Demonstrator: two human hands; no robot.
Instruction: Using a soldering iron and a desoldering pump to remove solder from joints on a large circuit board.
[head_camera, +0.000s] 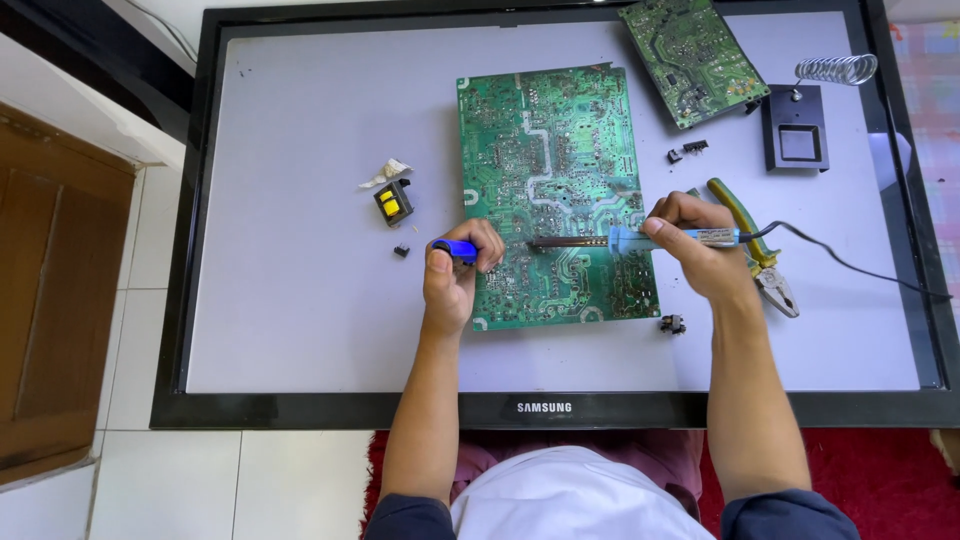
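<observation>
I see right hand (700, 250) clamped round blue-handled soldering iron (640, 239), tip on large green circuit board (550, 190) mid-panel; left hand (455, 270) gripping blue desoldering pump (455, 250) beside joint, ready for solder; yellow-handled pliers (755, 240) near right edge.

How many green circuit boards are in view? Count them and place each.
2. The large circuit board lies mid-panel under the soldering iron that the right hand holds. The small circuit board lies tilted at top right, cut by the frame edge. None looks hidden.

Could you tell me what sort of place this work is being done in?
Probably a home electronics repair spot on a tiled floor: a flat screen panel serves as workbench, the right hand holds a soldering iron to a green circuit board, with a soldering stand nearby.
</observation>
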